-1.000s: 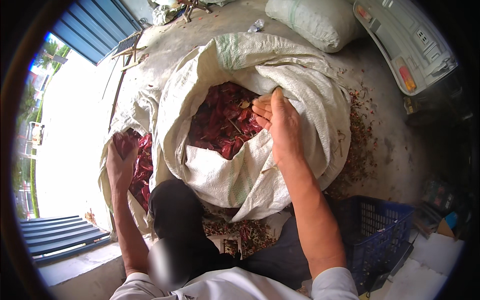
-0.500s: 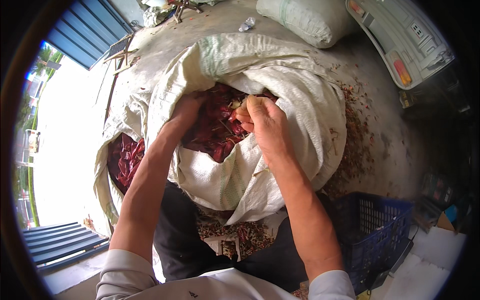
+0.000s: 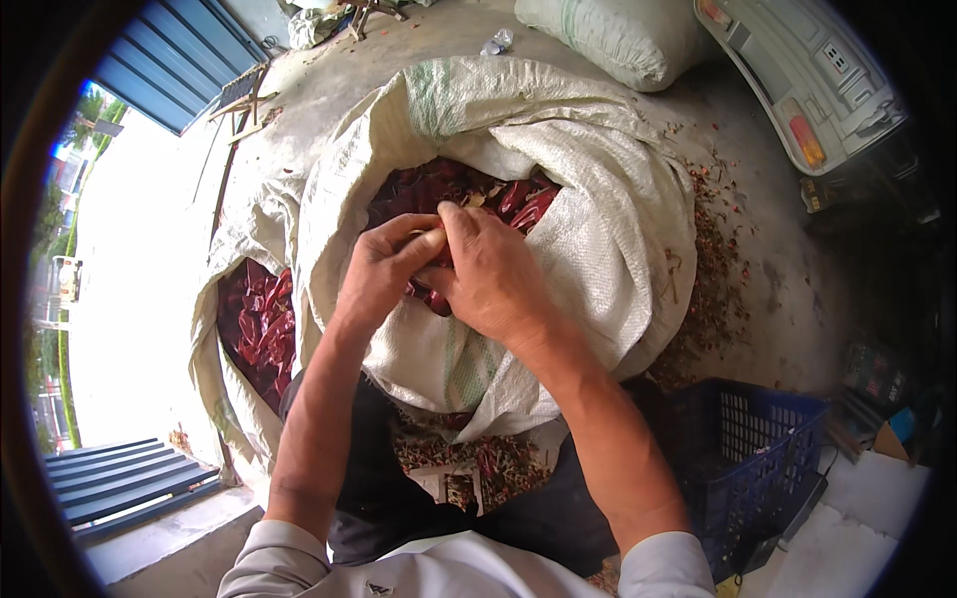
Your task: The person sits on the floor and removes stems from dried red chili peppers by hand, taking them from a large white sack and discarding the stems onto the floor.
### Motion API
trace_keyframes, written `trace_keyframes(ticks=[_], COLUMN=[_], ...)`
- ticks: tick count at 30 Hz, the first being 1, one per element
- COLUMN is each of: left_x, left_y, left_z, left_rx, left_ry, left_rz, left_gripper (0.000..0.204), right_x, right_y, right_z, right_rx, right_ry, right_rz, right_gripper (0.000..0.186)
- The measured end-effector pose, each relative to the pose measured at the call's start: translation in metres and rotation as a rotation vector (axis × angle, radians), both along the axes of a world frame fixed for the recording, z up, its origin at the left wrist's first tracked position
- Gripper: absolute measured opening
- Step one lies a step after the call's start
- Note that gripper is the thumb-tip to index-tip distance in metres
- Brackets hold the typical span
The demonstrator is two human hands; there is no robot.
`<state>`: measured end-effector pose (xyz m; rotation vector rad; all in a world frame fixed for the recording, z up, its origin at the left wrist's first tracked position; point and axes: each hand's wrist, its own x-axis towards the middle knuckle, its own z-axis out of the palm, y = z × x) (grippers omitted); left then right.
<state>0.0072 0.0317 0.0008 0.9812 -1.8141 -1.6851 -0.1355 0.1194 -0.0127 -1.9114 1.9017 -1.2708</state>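
Observation:
My left hand point(image 3: 384, 264) and my right hand point(image 3: 493, 277) meet over the mouth of a large white woven sack point(image 3: 608, 219). Their fingers are closed in a pinch around a dried red chili point(image 3: 442, 256), mostly hidden behind the fingers. Below and beyond the hands, the sack is filled with dark red dried chilies point(image 3: 429, 182), with a few pale bits among them. The sack's rim is folded outward in thick rolls.
Another woven sack of red chilies point(image 3: 261, 329) leans on the left. A blue plastic crate point(image 3: 748, 439) stands at lower right. Stems and scraps point(image 3: 713, 269) litter the floor. A full white sack point(image 3: 608, 40) and a clear bottle point(image 3: 496, 42) lie farther off.
My left hand has come up out of the chilies toward me. My right hand has moved left and nearer, and the two now touch at the fingertips.

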Motion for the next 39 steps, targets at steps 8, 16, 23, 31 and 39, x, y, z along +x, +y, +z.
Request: trace_keyframes(ticks=[8,16,23,31,39], left_x=[-0.006,-0.006,-0.003,-0.002,0.005], left_y=[0.002,0.002,0.007,0.006,-0.007], left_z=[-0.006,0.005,0.002,-0.003,-0.003], left_rx=[-0.486,-0.882,0.022,0.506,0.527], left_ry=[-0.006,-0.120,0.092,0.473,0.506], left_rz=[0.131,0.005,0.075,0.108,0.259], left_gripper=[0.013,0.010,0.017,0.015,0.011], right_x=[0.008,0.008,0.005,-0.008,0.001], right_y=[-0.004,0.001,0.004,0.002,0.004], right_z=[-0.014,-0.013,-0.011,0.003,0.006], right_rx=[0.274,0.183,0.109,-0.036,-0.065], right_ry=[-0.186,-0.194,0.063,0.194,0.022], right_rz=[-0.031,-0.032,-0.063,0.035,0.113], right_gripper=[0.036,0.036,0.031,0.028,0.028])
